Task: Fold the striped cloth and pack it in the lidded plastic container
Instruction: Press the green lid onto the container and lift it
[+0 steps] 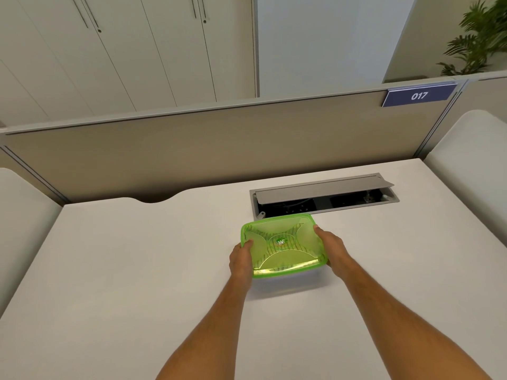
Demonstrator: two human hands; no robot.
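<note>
- While both hands clamp its sides, left hand (241, 259) at 9 o'clock, right hand (330, 249) at 3 o'clock, the green lidded container (282, 244) sits on the desk (137, 256).
- Striped cloth (295, 233) shows through the lid, seemingly packed.

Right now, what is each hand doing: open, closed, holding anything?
Left hand: closed on the left side of the green container, thumb on the lid.
Right hand: closed on the container's right side, thumb on the lid.
</note>
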